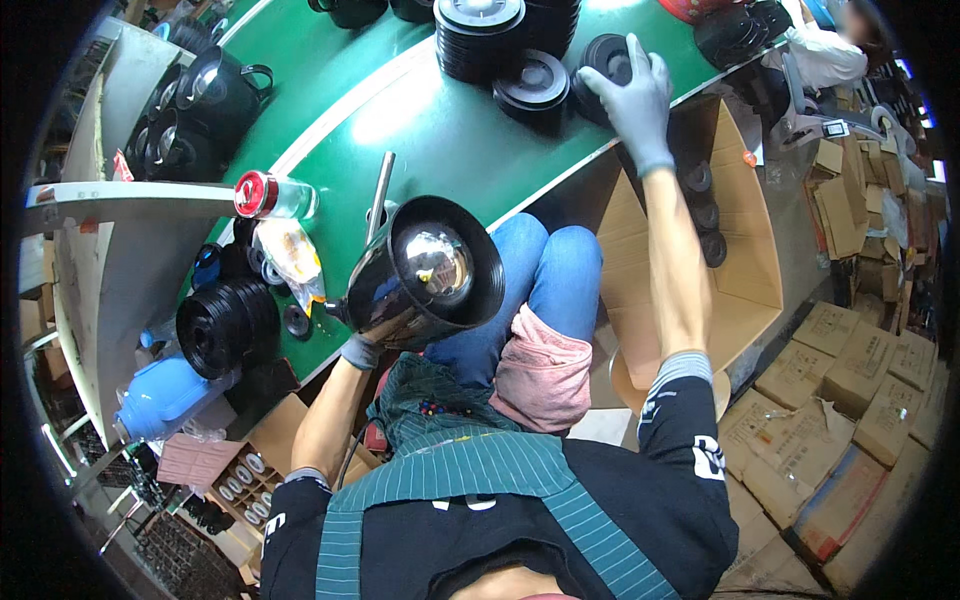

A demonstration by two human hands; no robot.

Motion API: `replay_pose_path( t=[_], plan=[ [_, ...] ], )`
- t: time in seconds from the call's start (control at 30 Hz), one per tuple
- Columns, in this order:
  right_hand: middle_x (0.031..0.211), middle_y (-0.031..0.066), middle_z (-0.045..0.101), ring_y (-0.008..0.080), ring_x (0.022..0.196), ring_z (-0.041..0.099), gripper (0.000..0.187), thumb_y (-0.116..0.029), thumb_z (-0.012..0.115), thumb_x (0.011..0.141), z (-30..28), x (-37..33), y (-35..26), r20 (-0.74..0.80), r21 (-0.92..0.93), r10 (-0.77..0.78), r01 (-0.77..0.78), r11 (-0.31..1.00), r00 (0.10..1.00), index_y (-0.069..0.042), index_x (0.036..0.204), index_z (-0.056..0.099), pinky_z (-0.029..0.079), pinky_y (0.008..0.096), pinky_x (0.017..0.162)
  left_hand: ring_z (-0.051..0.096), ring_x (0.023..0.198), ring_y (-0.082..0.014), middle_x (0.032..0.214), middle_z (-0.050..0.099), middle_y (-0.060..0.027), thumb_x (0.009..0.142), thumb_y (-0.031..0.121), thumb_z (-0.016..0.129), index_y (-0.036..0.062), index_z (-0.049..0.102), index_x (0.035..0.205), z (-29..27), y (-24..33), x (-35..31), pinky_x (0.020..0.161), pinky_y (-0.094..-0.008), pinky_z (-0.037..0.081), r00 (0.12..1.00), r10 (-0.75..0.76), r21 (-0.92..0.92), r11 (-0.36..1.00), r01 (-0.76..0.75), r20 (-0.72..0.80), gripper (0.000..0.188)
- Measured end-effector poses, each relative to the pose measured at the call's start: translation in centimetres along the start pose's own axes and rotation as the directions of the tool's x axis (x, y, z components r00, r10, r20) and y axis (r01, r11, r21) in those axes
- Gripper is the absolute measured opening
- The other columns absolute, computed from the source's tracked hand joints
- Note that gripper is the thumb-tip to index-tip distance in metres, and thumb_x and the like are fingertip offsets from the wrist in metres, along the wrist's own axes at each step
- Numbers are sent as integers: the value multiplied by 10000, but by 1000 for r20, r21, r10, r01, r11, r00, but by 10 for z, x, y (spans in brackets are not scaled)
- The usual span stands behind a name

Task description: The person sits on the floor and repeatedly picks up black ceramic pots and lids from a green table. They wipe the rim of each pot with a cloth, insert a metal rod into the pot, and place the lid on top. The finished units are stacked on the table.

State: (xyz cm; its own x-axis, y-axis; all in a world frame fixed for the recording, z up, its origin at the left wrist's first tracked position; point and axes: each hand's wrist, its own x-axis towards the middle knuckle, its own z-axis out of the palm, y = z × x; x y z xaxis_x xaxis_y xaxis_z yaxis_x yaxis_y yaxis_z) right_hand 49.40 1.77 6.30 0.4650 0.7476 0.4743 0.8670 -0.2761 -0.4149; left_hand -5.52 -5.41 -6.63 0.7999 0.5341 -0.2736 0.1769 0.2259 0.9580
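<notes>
A glossy black pot point(372, 292), its round mouth tilted up and to the right, is held over my lap by my left hand point(385, 332). The fingers of that hand are mostly hidden behind the pot. At the table's right edge, my right hand point(637, 95) in a grey glove reaches far out, thumb and fingers curled over a black round lid point(606, 62). Left of it lies a short stack of black lids point(535, 80), with a taller stack of black lids point(480, 45) behind. Beyond the pot a metal rod point(381, 190) stands up at a slant.
Green table point(450, 150) with white lines. On its left are black pots point(210, 95), a red-lidded jar point(272, 195), a plastic bag point(290, 255) and stacked black discs point(228, 325). Right: an open carton point(745, 220) with black discs, and stacked boxes point(830, 400). Another person point(830, 55) sits far right.
</notes>
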Motion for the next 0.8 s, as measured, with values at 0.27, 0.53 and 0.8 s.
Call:
replay_pose_path(
  t=[0.27, 0.53, 0.8],
  plan=[
    [1687, 211, 389, 363, 1568, 391, 1105, -603, 893, 790, -106, -194, -149, 471, 825, -276, -307, 475, 838, -54, 1651, 471, 305, 461, 1292, 413, 1576, -299, 1731, 400, -134, 1143, 304, 549, 126, 308, 1713, 3, -21, 21, 1330, -490, 320, 985, 47, -363, 932, 16, 163, 644],
    [1729, 257, 305, 447, 1570, 359, 1130, -555, 951, 722, -137, -240, -150, 215, 841, -455, 73, 536, 864, -131, 1664, 491, 285, 526, 1288, 468, 1537, -302, 1705, 438, -168, 1136, 306, 565, 110, 369, 1694, 11, -2, 1, 1295, -524, 378, 971, -21, -632, 756, 170, 236, 623],
    [1653, 349, 337, 543, 1502, 401, 1111, -733, 893, 676, -176, -246, -178, 170, 755, -577, 271, 597, 799, -133, 1561, 589, 353, 577, 1241, 480, 1530, -309, 1713, 443, -121, 1136, 449, 490, 146, 401, 1685, 35, 63, -16, 1308, -525, 346, 859, -58, -435, 844, 314, 508, 634]
  ],
)
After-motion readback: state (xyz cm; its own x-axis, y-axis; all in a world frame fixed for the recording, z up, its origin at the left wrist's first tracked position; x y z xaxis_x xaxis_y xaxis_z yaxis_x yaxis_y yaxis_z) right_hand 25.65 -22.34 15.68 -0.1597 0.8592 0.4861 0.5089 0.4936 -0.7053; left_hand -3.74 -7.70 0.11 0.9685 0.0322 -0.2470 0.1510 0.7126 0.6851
